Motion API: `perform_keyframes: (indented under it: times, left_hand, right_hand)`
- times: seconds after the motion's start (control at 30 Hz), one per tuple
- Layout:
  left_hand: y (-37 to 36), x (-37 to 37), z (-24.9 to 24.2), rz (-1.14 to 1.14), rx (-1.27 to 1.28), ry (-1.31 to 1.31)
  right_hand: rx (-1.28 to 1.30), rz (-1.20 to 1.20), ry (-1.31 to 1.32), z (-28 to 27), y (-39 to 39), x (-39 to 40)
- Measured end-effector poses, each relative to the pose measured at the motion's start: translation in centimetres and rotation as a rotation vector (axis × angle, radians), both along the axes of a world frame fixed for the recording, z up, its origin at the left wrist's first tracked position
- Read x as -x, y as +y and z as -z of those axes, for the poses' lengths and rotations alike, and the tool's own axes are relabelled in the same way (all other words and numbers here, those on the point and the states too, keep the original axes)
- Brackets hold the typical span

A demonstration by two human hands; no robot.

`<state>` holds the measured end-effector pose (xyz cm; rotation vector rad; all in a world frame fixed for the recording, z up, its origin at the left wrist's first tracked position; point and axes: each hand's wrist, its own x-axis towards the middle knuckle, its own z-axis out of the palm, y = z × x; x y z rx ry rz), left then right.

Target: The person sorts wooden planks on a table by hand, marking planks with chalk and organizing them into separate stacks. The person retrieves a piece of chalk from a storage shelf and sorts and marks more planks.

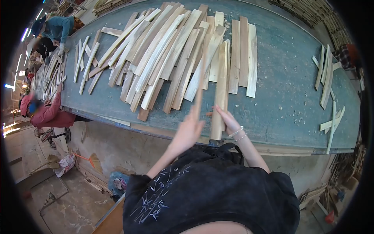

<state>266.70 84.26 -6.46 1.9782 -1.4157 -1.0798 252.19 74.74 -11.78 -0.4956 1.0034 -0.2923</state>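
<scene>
My left hand [189, 128], blurred by motion, is closed round the lower end of a thin wooden slat [200, 80] seen nearly edge-on. Beside it, my right hand [229, 120] grips a small stack of wooden slats [221, 93] close to its near end, with the fingers partly hidden behind the wood. That stack points away from me and overhangs the table's front edge in this view. Just beyond my hands, a large spread of loose slats [156, 54] lies overlapping, in pale and brown tones. Several slats [243, 58] lie side by side to the right of the stack.
The long green table [280, 105] carries wood chips and scattered slats [327, 74] at its right end. At the left, a person in a red jacket [44, 111] and a person in a blue top [58, 29] stand by more slats. A broom [95, 162] is on the floor.
</scene>
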Motion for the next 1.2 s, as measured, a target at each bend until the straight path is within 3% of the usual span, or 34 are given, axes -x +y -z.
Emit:
perform_keyframes:
  times: [0.07, 0.13, 0.2, 0.23, 0.27, 0.33, 0.37, 0.4, 0.47, 0.53, 0.57, 0.7, 0.77, 0.8, 0.83, 0.87, 0.93, 0.97, 1.0, 1.03, 1.07, 1.1, 1.13, 1.17, 1.2]
  left_hand:
    - [-1.2, 3.9, 0.6, 0.208, 0.062, -0.34]
    - [-2.1, 4.5, 0.0, 0.233, 0.173, -0.362]
    - [-3.9, 3.0, -0.6, 0.315, 0.145, -0.141]
    - [-5.6, 2.4, -2.0, 0.106, -0.004, 0.048]
    - [-6.9, 2.2, -1.5, -0.071, -0.049, -0.121]
    - [-8.4, 1.1, 5.0, -0.157, 0.236, -0.616]
    - [-9.0, 1.0, 7.2, -0.151, 0.034, -0.742]
    - [-8.8, 1.1, 9.0, -0.156, 0.025, -0.743]
    - [-9.1, 0.9, 11.7, -0.06, -0.103, -1.003]
    - [-8.8, 0.3, 12.8, -0.097, -0.055, -0.972]
    - [-8.6, 0.0, 12.9, -0.081, -0.037, -1.047]
    - [-7.8, -0.7, 13.5, -0.075, -0.013, -1.116]
    - [-8.0, -2.2, 13.2, -0.064, 0.033, -1.117]
    - [-7.9, -3.5, 12.8, -0.023, -0.042, -0.953]
    - [-7.9, -4.4, 12.1, 0.019, -0.113, -0.788]
    - [-7.9, -5.0, 11.3, 0.023, -0.106, -0.789]
    - [-7.4, -4.9, 9.0, -0.044, 0.036, 0.194]
    - [-7.7, -2.7, 5.9, -0.245, -0.069, 0.66]
    - [-7.7, -1.3, 4.7, -0.248, -0.086, 0.752]
    - [-7.7, 0.0, 3.8, -0.098, -0.109, 0.712]
    - [-7.7, 0.7, 3.4, 0.05, -0.131, 0.669]
    - [-7.8, 0.4, 3.6, 0.057, -0.13, 0.674]
    - [-8.2, -0.3, 4.1, 0.247, -0.276, 0.667]
    - [-8.8, -0.8, 4.8, 0.438, -0.421, 0.652]
    - [-9.8, -1.1, 5.4, 0.446, -0.42, 0.655]
  right_hand:
    - [-0.129, 0.132, -0.144, -0.5, 0.3, -0.8]
    - [-0.25, 0.278, -0.289, -0.1, -0.2, 0.0]
    - [0.085, 0.129, -0.191, 1.3, -1.4, 2.6]
    - [0.064, 0.093, -0.152, -1.4, -2.5, 3.6]
    - [0.062, 0.102, -0.15, -2.5, -3.4, 4.8]
    - [0.203, 0.04, 0.015, -3.5, -5.8, 7.6]
    - [0.35, 0.007, 0.117, -3.6, -7.9, 8.8]
    - [0.496, -0.029, 0.216, -3.4, -10.5, 9.7]
    - [0.843, 0.008, 0.48, -2.0, -17.0, 11.6]
    - [1.234, -0.098, 1.011, -1.5, -23.1, 13.1]
    - [1.123, -0.207, 1.192, -1.7, -25.5, 13.3]
    - [0.92, -0.355, 1.462, 8.3, -32.7, 15.5]
    - [0.874, -0.379, 1.63, 7.5, -32.1, 14.0]
    - [0.872, -0.378, 1.626, 7.2, -31.4, 13.4]
    - [1.158, -0.282, 1.699, 5.6, -29.6, 12.3]
    - [1.452, -0.172, 1.758, 4.3, -27.7, 11.2]
    - [1.515, -0.135, 1.115, 4.3, -23.7, 9.3]
    - [1.203, -0.257, 0.836, 3.6, -20.2, 7.6]
    - [0.644, -0.321, 0.149, 2.2, -16.9, 6.1]
    - [-0.114, -0.196, -0.014, -0.5, -13.1, 4.0]
    - [-0.287, -0.186, -0.183, -0.3, -10.6, 3.2]
    - [-0.124, -0.188, -0.106, 0.2, -8.6, 1.9]
    - [0.039, -0.191, -0.028, 1.0, -7.3, 1.1]
    - [0.041, -0.186, -0.024, 1.6, -6.6, 1.3]
    - [0.081, -0.181, 0.088, 2.2, -6.0, 1.4]
